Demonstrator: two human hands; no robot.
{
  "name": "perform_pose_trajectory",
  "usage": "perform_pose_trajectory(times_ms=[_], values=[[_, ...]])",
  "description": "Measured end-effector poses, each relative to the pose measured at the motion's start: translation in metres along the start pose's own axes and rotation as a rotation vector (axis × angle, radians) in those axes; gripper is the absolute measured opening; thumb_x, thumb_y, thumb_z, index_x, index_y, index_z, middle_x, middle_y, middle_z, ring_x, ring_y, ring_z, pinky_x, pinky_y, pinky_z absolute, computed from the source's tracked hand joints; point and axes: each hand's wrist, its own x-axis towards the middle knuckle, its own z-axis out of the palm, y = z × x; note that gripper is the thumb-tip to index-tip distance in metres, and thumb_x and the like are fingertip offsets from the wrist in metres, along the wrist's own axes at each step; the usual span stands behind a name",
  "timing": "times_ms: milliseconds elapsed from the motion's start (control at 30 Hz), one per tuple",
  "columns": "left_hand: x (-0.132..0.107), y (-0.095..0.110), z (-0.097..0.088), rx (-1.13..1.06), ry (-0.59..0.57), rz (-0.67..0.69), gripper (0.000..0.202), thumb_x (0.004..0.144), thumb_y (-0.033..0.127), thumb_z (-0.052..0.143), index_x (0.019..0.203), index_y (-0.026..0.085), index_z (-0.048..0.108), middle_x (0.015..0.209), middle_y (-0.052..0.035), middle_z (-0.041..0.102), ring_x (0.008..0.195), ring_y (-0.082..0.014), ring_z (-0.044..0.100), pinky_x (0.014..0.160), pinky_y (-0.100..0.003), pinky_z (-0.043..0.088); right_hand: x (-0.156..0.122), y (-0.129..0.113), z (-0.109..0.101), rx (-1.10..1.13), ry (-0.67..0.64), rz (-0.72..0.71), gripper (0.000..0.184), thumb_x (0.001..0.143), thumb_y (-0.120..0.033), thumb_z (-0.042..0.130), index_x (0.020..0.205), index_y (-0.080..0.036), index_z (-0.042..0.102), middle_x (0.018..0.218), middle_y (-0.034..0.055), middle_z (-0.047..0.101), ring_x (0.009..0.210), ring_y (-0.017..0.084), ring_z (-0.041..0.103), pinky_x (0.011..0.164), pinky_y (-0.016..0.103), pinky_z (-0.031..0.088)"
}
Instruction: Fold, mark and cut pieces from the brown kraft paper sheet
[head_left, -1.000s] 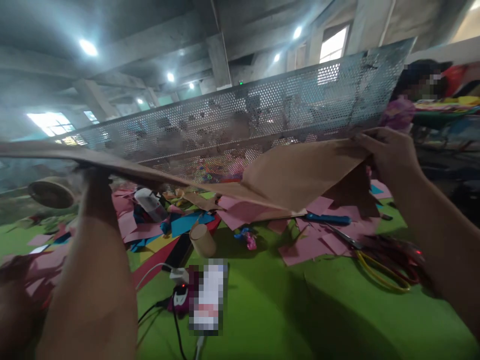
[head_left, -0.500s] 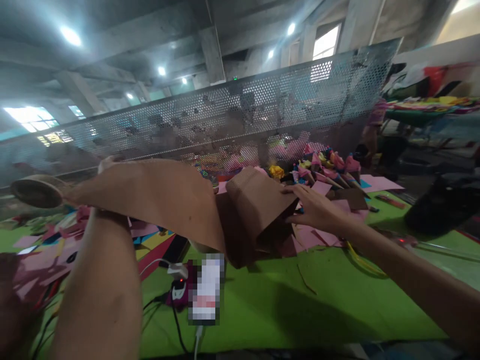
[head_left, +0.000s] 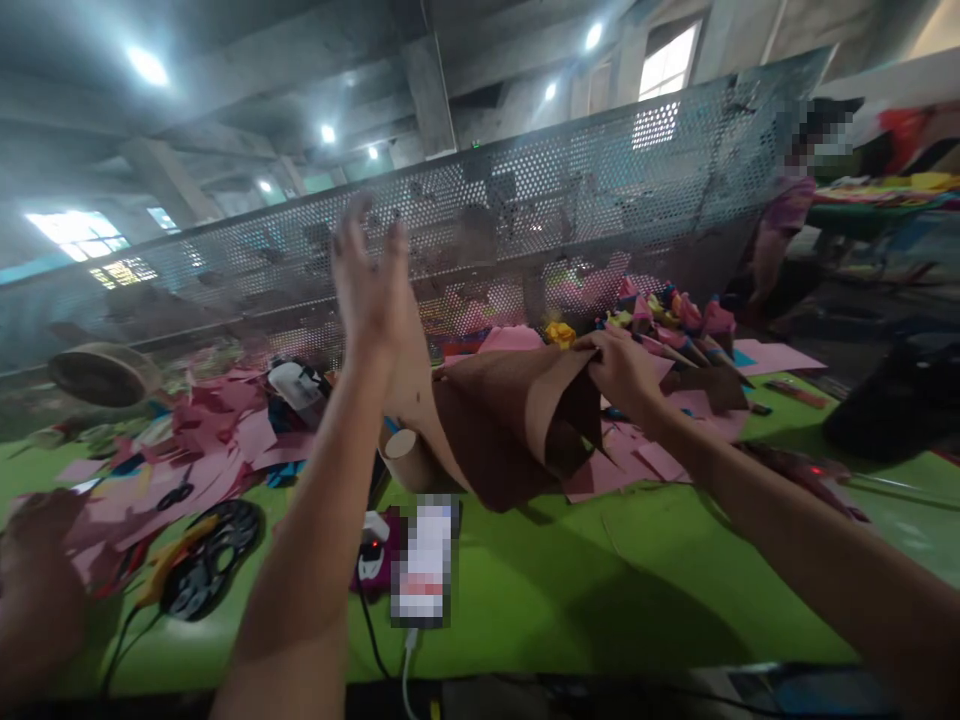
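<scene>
My right hand (head_left: 624, 372) grips the upper edge of a folded brown paper sheet (head_left: 510, 425) that hangs crumpled over the green table (head_left: 600, 590). Raised above the table, my left hand (head_left: 371, 285) has its fingers stretched upward, just left of the paper and holding nothing. A cardboard roll (head_left: 403, 452) lies under the paper's left side. Pink and blue paper scraps (head_left: 225, 440) are scattered behind.
A perforated metal screen (head_left: 525, 220) runs along the table's far side. A phone (head_left: 424, 565) with cables lies at the front centre, a round black tool (head_left: 206, 555) at the left. Folded paper cones (head_left: 667, 320) are piled at the back right. A person (head_left: 787, 220) stands at the far right.
My left hand has let go of the brown paper and risen with fingers spread. The paper has collapsed into a fold held only by my right hand.
</scene>
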Motion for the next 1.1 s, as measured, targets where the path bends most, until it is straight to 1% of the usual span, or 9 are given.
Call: perform_pose_trajectory(times_ms=[67,133,267,433,600,767,833,933,1100], values=[[-0.037,0.031,0.017,0.047,-0.112,0.062,0.065,0.1,0.06,0.039,0.157,0.033,0.025,0.168,-0.0066,0.032,0.157,-0.0305,0.025,0.123,-0.057,0.028,0.007,0.0,-0.001,-0.023,0.023,0.023,0.035,0.072,-0.011,0.05,0.093,-0.023,0.075,0.104,0.0104,0.078,0.103,0.032,0.07,0.09,0.041,0.051],[-0.075,0.052,0.038,0.145,-0.331,0.16,0.082,0.093,0.07,0.048,0.161,0.033,0.022,0.17,-0.0085,0.027,0.159,-0.0372,0.016,0.124,-0.066,0.02,0.013,-0.001,-0.002,-0.042,0.046,0.055,0.035,0.069,-0.009,0.05,0.09,-0.023,0.076,0.099,0.0099,0.078,0.098,0.031,0.071,0.086,0.04,0.051],[-0.138,0.058,0.073,0.252,-0.659,0.234,0.115,0.078,0.073,0.066,0.166,0.025,0.009,0.172,-0.014,0.02,0.159,-0.0401,0.016,0.126,-0.065,0.017,0.024,-0.001,-0.005,-0.06,0.087,0.1,0.036,0.069,-0.008,0.049,0.089,-0.023,0.075,0.094,0.0088,0.079,0.092,0.03,0.071,0.079,0.038,0.05],[-0.184,0.04,0.082,0.282,-0.712,0.26,0.115,0.074,0.072,0.067,0.166,0.031,0.012,0.17,-0.0133,0.029,0.156,-0.0406,0.025,0.124,-0.066,0.024,0.034,0.002,-0.016,-0.068,0.116,0.107,0.033,0.071,-0.007,0.05,0.087,-0.022,0.074,0.093,0.0083,0.079,0.09,0.029,0.071,0.076,0.036,0.048],[-0.215,0.04,0.081,0.296,-0.774,0.386,0.108,0.071,0.066,0.071,0.163,0.044,0.019,0.166,-0.0062,0.039,0.154,-0.0377,0.032,0.119,-0.066,0.033,0.044,0.001,-0.021,-0.045,0.14,0.1,0.034,0.072,-0.005,0.049,0.087,-0.024,0.073,0.094,0.0071,0.079,0.09,0.028,0.071,0.076,0.035,0.048],[-0.212,0.029,0.076,0.404,-0.852,0.411,0.082,0.084,0.038,0.063,0.159,0.049,0.03,0.152,-0.0044,0.058,0.138,-0.0357,0.054,0.12,-0.064,0.031,0.049,-0.003,-0.031,-0.007,0.151,0.091,0.033,0.07,-0.003,0.051,0.083,-0.024,0.073,0.091,0.0059,0.078,0.089,0.028,0.071,0.078,0.036,0.049],[-0.199,0.023,0.066,0.476,-0.885,0.354,0.067,0.091,0.024,0.05,0.155,0.043,0.043,0.134,-0.0079,0.07,0.117,-0.0337,0.068,0.121,-0.061,0.03,0.049,-0.006,-0.041,-0.02,0.158,0.074,0.033,0.069,-0.003,0.053,0.083,-0.025,0.073,0.09,0.0051,0.079,0.088,0.027,0.07,0.078,0.036,0.049],[-0.175,0.014,0.046,0.547,-0.903,0.264,0.055,0.093,0.011,0.038,0.133,0.031,0.07,0.097,-0.0092,0.08,0.1,-0.033,0.073,0.123,-0.059,0.027,0.048,-0.01,-0.059,-0.041,0.159,0.076,0.031,0.069,-0.003,0.057,0.085,-0.023,0.075,0.092,0.0061,0.08,0.089,0.027,0.07,0.078,0.035,0.048],[-0.142,-0.013,0.024,0.495,-0.649,0.133,0.052,0.096,0.011,0.036,0.132,0.028,0.07,0.124,-0.011,0.074,0.115,-0.0346,0.067,0.123,-0.068,0.012,0.044,-0.018,-0.088,-0.003,0.218,0.071,0.029,0.072,-0.004,0.061,0.089,-0.021,0.079,0.094,0.0058,0.081,0.092,0.023,0.071,0.082,0.031,0.048]])
